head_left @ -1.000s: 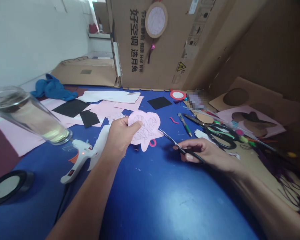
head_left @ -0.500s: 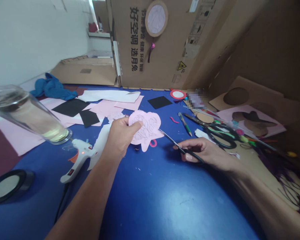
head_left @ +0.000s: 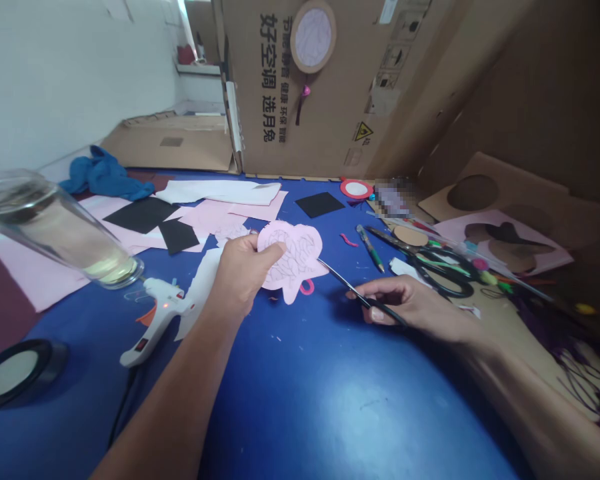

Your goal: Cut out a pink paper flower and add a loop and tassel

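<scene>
My left hand [head_left: 243, 270] pinches a pink felt piece [head_left: 300, 243] between thumb and fingers. The felt has rounded lobes, a narrow tab at the bottom and thin dark pen lines drawn over it. At its right edge is the tip of a slim pair of scissors [head_left: 343, 280], silver at the blades and dark toward the handles. My right hand [head_left: 403, 303] is closed around the scissors, seen nearly edge-on; how far the blades are parted is unclear. Just under the felt, a small pink loop [head_left: 307, 287] partly shows on the blue table.
A white glue gun [head_left: 163, 307], a tilted-looking glass of pale liquid [head_left: 80, 233] and a black tape roll [head_left: 20, 377] are at left. Black, pink and white sheets [head_left: 220, 192] lie behind. At right are a pen [head_left: 370, 248], large black scissors [head_left: 425, 260] and purple tassels [head_left: 555, 320].
</scene>
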Demonstrator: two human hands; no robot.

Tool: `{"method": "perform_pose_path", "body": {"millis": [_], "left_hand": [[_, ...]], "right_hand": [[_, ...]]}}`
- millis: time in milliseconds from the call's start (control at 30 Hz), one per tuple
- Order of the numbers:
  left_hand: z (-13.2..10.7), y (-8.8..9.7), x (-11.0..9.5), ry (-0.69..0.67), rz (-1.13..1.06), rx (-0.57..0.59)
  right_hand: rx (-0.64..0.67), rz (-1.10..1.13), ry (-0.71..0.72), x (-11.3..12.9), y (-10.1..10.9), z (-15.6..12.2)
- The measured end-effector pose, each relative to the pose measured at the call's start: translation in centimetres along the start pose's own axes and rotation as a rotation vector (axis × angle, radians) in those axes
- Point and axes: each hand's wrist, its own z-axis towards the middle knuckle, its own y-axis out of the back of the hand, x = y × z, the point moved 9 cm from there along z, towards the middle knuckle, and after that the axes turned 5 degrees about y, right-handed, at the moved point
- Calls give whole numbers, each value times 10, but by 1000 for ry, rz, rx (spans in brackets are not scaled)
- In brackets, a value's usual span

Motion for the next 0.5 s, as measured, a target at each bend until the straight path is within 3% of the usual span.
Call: {"method": "perform_pose_path", "body": {"millis": [500], "left_hand": [[-1,-1,-2,2,60,33]], "right_hand": [[1,15,-31,-3,-1,0]]}}
